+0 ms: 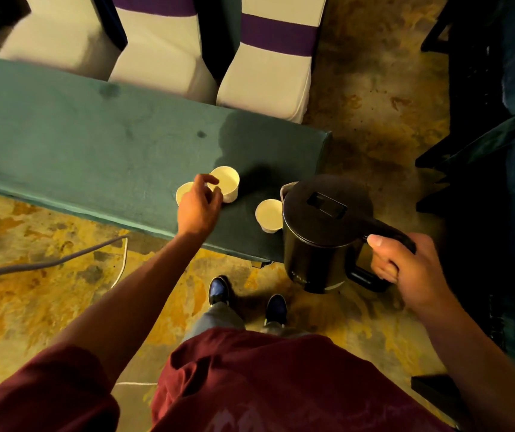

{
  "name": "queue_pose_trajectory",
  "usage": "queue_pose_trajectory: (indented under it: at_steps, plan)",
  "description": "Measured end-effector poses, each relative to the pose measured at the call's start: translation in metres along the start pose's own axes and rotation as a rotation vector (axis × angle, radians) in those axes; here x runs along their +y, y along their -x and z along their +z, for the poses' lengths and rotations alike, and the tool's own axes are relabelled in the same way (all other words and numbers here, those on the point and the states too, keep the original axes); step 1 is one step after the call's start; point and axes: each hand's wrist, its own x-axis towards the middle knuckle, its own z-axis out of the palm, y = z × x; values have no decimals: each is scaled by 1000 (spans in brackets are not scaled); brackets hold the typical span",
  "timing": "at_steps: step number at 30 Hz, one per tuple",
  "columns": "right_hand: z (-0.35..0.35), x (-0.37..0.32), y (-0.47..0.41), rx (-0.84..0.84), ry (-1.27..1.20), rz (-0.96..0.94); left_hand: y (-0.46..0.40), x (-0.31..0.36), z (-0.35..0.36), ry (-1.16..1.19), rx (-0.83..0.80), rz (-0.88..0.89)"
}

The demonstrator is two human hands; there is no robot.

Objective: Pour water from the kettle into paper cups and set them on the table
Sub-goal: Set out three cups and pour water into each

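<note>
the black kettle (pixel 321 235) hangs upright, lid shut, past the surface's (pixel 94 145) near right corner, its handle wrapped by the right hand (pixel 405 266) with fingers pressed together around it. 1 paper cup (pixel 269 215) stands just beside its spout by the near edge. 2 more cups (pixel 226 182) stand close together further left, where the left hand (pixel 198 207) hovers, fingers loosely curled, holding nothing.

We find the table (pixel 94 145) bare across its left and far stretches, open to reach from the near edge. At its right end three cups (pixel 228 182) (pixel 183 191) (pixel 269 215) crowd together, the kettle (pixel 321 232) just beside the rightmost. Chairs (pixel 162 54) close off the far side.
</note>
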Motion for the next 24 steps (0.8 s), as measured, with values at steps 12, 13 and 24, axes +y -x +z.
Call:
queue_pose_trajectory:
  at_steps: [12,13,24]
  plan:
    - [-3,-54,-81,22,-14,-96,-101,-33,-32,-466,-184,163]
    - [-3,-58,-90,48,-4,-107,-108,-34,-29,-476,-208,185]
    - [27,-75,-159,30,-10,-66,-132,-34,-21,-507,-423,286]
